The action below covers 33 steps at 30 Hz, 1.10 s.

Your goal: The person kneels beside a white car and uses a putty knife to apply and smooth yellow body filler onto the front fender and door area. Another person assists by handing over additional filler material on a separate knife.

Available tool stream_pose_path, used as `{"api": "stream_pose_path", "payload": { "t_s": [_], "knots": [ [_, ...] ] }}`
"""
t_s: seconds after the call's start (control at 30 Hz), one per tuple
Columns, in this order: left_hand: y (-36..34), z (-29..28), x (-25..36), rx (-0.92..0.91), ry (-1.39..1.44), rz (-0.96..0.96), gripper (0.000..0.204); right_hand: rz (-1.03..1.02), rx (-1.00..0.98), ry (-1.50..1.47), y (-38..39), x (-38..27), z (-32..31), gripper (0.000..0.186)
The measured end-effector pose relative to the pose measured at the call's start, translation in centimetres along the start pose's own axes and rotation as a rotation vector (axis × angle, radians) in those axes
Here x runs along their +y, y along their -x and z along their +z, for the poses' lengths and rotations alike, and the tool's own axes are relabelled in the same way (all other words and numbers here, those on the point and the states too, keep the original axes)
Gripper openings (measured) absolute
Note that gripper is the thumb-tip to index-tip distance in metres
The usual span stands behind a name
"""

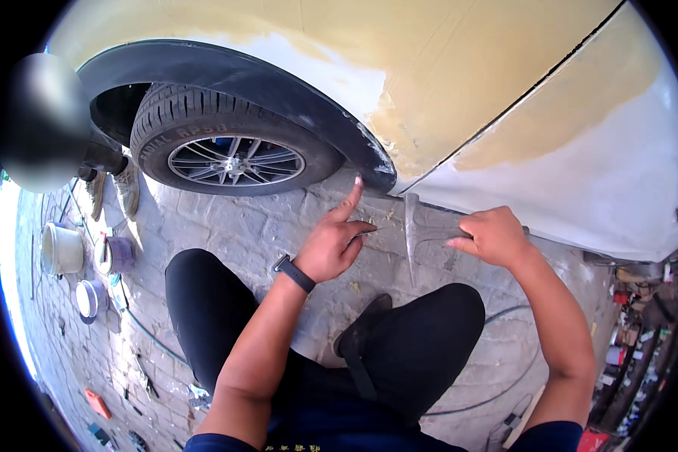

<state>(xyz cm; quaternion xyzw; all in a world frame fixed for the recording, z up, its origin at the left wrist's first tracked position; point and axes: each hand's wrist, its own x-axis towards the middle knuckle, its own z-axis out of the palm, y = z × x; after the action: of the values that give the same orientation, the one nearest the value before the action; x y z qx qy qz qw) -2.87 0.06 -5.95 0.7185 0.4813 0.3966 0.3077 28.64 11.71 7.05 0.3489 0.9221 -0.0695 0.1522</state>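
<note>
My right hand (pixel 494 237) is closed around the handle of a hammer (pixel 411 235) with a long, narrow head tapering to a point. The hammer's head hangs upright just below the car's lower edge. My left hand (pixel 331 242), with a dark watch on the wrist, stretches its index finger up toward the black wheel arch trim (pixel 375 167), close to its lower end. Between thumb and curled fingers it pinches a thin, pointed metal piece (pixel 383 229), mostly hidden. Scuffed white marks show on the trim beside patchy beige and white bodywork (pixel 437 90).
Left of my hands is the car wheel (pixel 233 160). Another person's shoes (pixel 126 188) stand beyond it. Buckets (pixel 62 250) and cans (pixel 92 298) sit on the paving at left, near a hose (pixel 154 340). Shelves of small items (pixel 631 361) line the right side.
</note>
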Motion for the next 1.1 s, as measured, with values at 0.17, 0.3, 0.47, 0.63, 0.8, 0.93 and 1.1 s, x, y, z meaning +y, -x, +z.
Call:
{"api": "stream_pose_path", "payload": {
  "t_s": [0.17,0.3,0.47,0.63,0.8,0.93,1.1],
  "knots": [
    [0.0,0.1,-0.1,0.008,-0.026,0.024,0.029,-0.063,-0.251,-0.367,2.1,-2.0,-0.5,0.040],
    [0.2,0.3,0.0,0.016,-0.048,0.037,0.029,-0.166,-0.152,-0.773,4.0,-2.7,-0.7,0.029],
    [0.3,0.4,-0.1,0.040,-0.021,0.032,0.026,0.042,0.177,-0.337,3.9,-5.2,0.1,0.036],
    [0.2,0.2,0.0,0.018,-0.049,0.041,0.029,0.022,0.064,-0.143,3.2,-4.1,2.4,0.046],
    [0.2,0.3,-0.1,0.024,-0.058,0.038,0.029,0.032,0.058,-0.025,2.2,-4.3,2.7,0.051],
    [0.2,0.3,-0.3,0.027,-0.057,0.043,0.029,-0.075,0.124,-0.023,1.7,-3.8,2.4,0.051],
    [0.2,0.2,-0.2,0.019,-0.054,0.035,0.029,-0.079,0.113,0.039,0.3,-2.6,2.0,0.051]
  ]
}}
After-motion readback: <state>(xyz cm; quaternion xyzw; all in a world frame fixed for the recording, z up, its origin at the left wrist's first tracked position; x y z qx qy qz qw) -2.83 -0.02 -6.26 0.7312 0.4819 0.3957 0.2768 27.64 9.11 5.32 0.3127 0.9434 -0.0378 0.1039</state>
